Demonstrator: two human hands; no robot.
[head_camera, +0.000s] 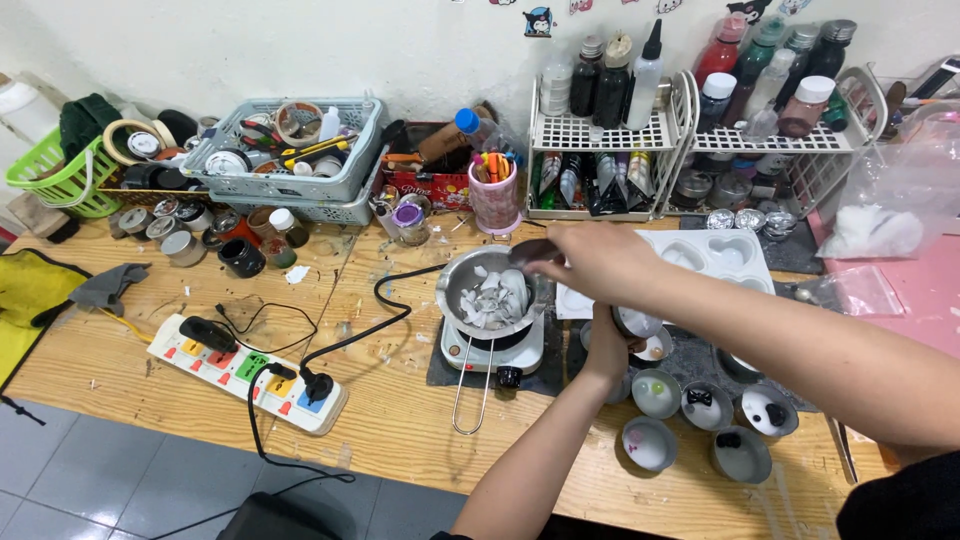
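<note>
Nearest us, small round tins (650, 443) sit on the table (400, 400). Just beyond them our left hand (605, 350) closes around a small metal cup (636, 322), right of the little hot plate (495, 352). Farther, our right hand (590, 262) grips a dark spoon (535, 250) at the right rim of the metal pot (490, 290) of white wax chunks, whose wire handle points toward us. The right hand is nearer the pot.
</note>
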